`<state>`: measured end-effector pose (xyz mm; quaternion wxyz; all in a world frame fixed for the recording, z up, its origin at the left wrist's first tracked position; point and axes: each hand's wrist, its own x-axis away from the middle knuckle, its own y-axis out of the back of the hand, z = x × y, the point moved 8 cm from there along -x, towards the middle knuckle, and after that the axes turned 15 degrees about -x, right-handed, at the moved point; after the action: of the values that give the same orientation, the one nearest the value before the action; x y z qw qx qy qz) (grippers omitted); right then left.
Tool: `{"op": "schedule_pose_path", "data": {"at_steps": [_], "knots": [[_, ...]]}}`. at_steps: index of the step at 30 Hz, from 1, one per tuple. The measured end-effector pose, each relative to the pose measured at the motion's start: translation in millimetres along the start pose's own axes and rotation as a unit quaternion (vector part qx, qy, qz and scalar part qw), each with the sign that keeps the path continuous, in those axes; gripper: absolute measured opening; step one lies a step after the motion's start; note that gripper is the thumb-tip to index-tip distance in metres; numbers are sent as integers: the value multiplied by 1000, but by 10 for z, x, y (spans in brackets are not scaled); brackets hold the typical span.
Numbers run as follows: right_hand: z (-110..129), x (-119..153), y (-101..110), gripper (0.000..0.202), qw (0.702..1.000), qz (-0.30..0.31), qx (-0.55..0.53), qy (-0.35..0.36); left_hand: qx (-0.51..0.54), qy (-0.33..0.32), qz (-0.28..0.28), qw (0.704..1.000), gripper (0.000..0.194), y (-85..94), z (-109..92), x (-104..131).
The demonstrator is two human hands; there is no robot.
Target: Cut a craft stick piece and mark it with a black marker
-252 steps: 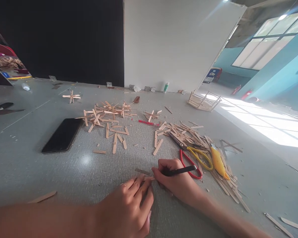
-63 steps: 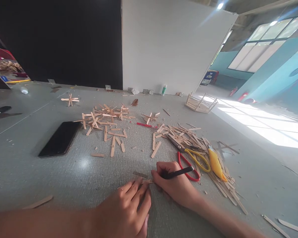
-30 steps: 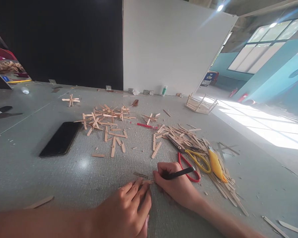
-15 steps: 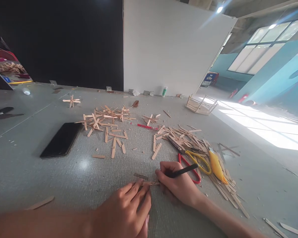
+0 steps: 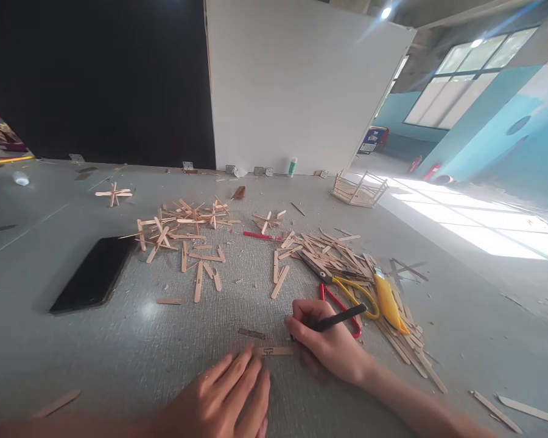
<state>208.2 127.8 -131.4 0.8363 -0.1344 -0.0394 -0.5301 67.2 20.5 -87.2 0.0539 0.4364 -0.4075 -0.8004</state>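
Note:
A wooden craft stick (image 5: 279, 351) lies flat on the grey table, with black lines drawn near its left end. The fingers of my left hand (image 5: 231, 389) stretch out over that end and rest on it. My right hand (image 5: 331, 344) grips a black pen (image 5: 347, 315), its tip hidden behind the fingers near the stick's right end. Just beyond the stick lies a short, dark, thin strip (image 5: 252, 333). Scissors with one red and one yellow handle (image 5: 360, 292) lie beyond my right hand, beside a yellow-handled tool (image 5: 390, 304).
Loose craft sticks (image 5: 333, 252) are heaped under the scissors. Joined stick pieces (image 5: 187, 216) crowd the back left, near a black phone (image 5: 94, 274). A small stick frame (image 5: 360, 188) and a glue bottle (image 5: 292, 166) stand near the white panel (image 5: 296, 85).
My left hand has slid back to the left along the stick, uncovering more of its drawn lines. The pen stays in my right hand. The view has shifted slightly right.

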Motion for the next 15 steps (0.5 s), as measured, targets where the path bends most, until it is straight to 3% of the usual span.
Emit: {"op": "schedule_pose_path", "data": {"at_steps": [5,9,12,15], "knots": [[22,0,12,39,1000,-12,-6,11,44,-11,14,999,36,-42,45,14],[120,13,77,26,995,-59,46,65,42,-7,29,999,34,-76,78,-20],[221,45,190,17,976,-123,137,117,58,-8,50,997,34,-114,73,-53],[308,68,249,33,943,-159,248,155,59,-9,64,996,36,-140,86,-83]]}}
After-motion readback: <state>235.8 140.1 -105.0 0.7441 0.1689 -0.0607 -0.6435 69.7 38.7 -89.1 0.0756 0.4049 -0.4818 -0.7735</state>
